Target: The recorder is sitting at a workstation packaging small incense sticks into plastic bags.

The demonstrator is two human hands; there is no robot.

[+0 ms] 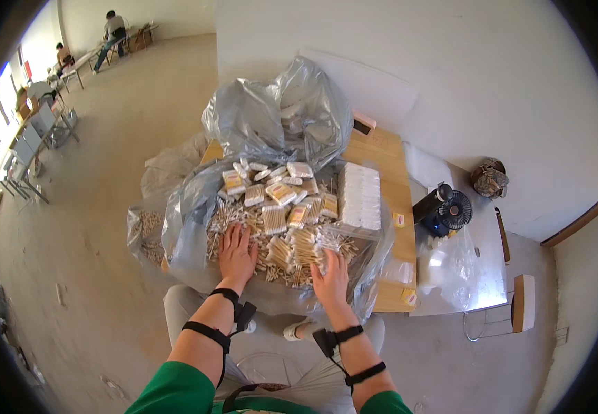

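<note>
A heap of loose cotton swabs point(269, 263) lies on grey plastic sheeting point(188, 238) over a wooden table. My left hand point(237, 252) rests on the left part of the heap, fingers spread and pointing away from me. At the right front, my right hand point(331, 275) touches the swabs with its fingers apart; its fingertips partly cover the swabs there. Between the hands sit bunches of aligned swabs point(303, 245). Behind them are several small packs of swabs point(281, 194), some with yellow labels. A block of stacked white packs point(359, 196) stands at the right.
A big grey plastic bag point(312, 103) bulges at the table's back. The wooden table top point(375, 148) shows at the right. On a white side table point(482, 290) are a small black fan point(455, 210) and clear plastic bags point(451, 269). Other people point(113, 31) sit far left.
</note>
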